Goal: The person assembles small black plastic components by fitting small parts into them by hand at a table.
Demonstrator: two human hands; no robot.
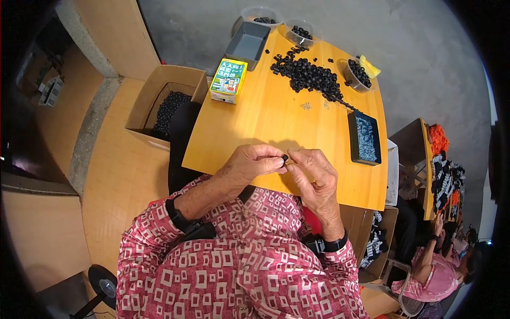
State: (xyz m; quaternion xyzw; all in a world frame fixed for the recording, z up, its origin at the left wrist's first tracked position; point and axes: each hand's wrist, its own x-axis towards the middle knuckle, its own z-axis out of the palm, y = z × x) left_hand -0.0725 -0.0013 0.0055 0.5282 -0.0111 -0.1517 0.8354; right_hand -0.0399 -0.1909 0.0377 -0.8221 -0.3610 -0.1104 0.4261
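At the table's near edge, my left hand [254,160] pinches a small black plastic part [285,158] between thumb and fingertips. My right hand [317,178] meets it there, thumb and forefinger closed close against the part. Whatever those right fingertips may hold is too small to make out. Farther back on the yellow table [239,138] lies a heap of similar black parts [313,77]. A few tiny pale pieces [306,106] are scattered before the heap. To the right, a black tray [374,158] contains many small pale, shiny pieces.
Clear bowls [300,33] of black parts stand along the far edge, another bowl [358,75] at the right. A grey bin [249,43] and a yellow-green box [228,81] sit far left. Beside the table is a carton [141,106] of black parts. Another person [433,274] sits right.
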